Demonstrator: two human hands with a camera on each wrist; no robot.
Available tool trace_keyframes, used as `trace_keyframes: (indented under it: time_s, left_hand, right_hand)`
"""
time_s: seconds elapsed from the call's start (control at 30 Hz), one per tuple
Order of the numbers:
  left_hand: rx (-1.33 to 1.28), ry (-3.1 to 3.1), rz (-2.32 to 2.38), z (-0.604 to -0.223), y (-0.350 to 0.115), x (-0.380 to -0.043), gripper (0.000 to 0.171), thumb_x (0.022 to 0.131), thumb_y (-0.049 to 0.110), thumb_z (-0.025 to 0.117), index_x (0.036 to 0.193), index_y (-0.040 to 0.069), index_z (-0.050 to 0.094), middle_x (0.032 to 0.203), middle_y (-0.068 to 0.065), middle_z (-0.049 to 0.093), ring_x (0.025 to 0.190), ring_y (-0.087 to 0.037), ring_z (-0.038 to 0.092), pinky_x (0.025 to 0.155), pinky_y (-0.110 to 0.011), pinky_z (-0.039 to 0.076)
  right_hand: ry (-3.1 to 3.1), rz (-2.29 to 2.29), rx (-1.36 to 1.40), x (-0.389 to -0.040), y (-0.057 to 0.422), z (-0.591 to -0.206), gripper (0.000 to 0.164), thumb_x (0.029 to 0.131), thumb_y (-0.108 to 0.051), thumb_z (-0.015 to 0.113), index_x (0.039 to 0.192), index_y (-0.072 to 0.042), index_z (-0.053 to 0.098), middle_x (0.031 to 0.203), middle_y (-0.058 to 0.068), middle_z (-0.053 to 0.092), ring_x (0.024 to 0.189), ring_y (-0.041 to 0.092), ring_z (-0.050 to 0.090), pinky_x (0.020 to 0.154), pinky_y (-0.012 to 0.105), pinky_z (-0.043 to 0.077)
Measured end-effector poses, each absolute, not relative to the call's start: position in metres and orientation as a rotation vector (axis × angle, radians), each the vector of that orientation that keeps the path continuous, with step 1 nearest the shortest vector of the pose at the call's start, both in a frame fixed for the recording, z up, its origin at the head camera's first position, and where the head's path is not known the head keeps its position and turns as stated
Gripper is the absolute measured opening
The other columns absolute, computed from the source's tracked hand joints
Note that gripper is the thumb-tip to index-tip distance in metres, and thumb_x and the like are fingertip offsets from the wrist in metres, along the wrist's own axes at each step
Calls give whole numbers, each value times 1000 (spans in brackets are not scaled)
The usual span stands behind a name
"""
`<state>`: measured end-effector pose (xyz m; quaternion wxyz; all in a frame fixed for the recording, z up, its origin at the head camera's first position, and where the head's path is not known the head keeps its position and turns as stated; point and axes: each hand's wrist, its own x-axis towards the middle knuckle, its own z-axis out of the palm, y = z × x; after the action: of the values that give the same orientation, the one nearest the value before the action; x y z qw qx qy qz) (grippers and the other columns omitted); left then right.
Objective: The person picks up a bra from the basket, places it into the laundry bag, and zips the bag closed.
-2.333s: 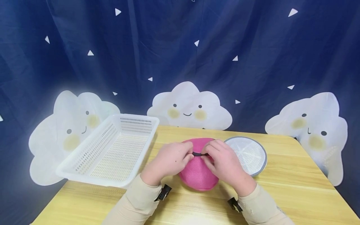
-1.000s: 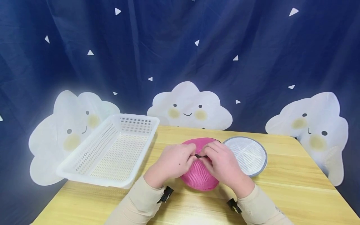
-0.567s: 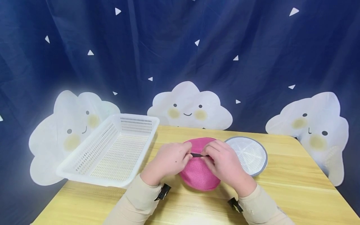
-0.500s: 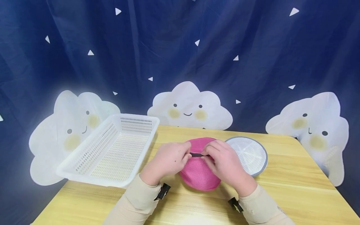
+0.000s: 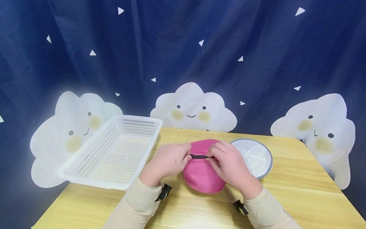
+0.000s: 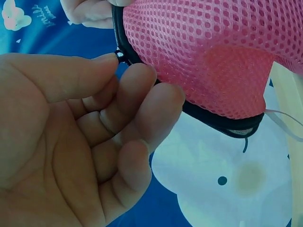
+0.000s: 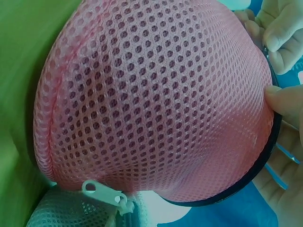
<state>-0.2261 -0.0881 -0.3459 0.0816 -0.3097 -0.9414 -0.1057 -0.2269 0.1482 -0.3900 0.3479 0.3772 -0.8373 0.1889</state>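
A pink mesh laundry bag (image 5: 204, 176) stands on the table, its black zipper (image 5: 198, 156) running across the top between my hands. With thumb and forefinger my left hand (image 5: 168, 160) pinches the small dark zipper pull (image 6: 121, 56), at the left of the bag. My right hand (image 5: 230, 163) pinches the zipper edge of the bag to the right; in the right wrist view its thumb (image 7: 284, 99) presses on the pink mesh beside the black band. The fingertips of my right hand are partly hidden in the head view.
Right of the pink bag lies a round white mesh bag (image 5: 253, 159) with grey trim; its white zipper pull (image 7: 102, 193) shows in the right wrist view. A white perforated plastic basket (image 5: 111, 186) stands at the left of the wooden table (image 5: 303, 181). A blue curtain (image 5: 183, 47) hangs behind.
My hands came close together about a second ago. Since then my left hand has moved left along the zipper, and more black zipper shows between the hands. My right hand stays nearly in place.
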Motion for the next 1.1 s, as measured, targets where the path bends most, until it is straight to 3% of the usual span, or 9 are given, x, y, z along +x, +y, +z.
trace_keyframes:
  time_s: [0.27, 0.53, 1.1]
  left_hand:
    - [-973, -2813, -344, -345, -87, -226, 25, 99, 27, 64, 81, 23, 48, 62, 10, 45, 59, -10, 49, 55, -29, 42]
    - [-997, -2787, -383, -345, -84, -225, 25, 98, 26, 66, 82, 23, 48, 62, 10, 46, 59, -11, 49, 54, -29, 41]
    - [-1024, -2739, -417, -345, -78, -220, 25, 97, 25, 67, 81, 23, 48, 63, 10, 46, 60, -11, 49, 54, -30, 42]
  right_hand:
    - [-2186, 466, 962, -229, 147, -393, 23, 77, -7, 83, 89, -15, 65, 90, -5, 64, 85, 17, 56, 76, 35, 49]
    - [-2181, 482, 995, -228, 144, -393, 20, 80, -9, 82, 90, -14, 66, 94, -2, 66, 93, 18, 60, 84, 36, 51]
    - [-2137, 500, 1024, -225, 140, -394, 18, 81, -11, 82, 92, -13, 69, 96, -2, 66, 95, 19, 61, 88, 36, 51]
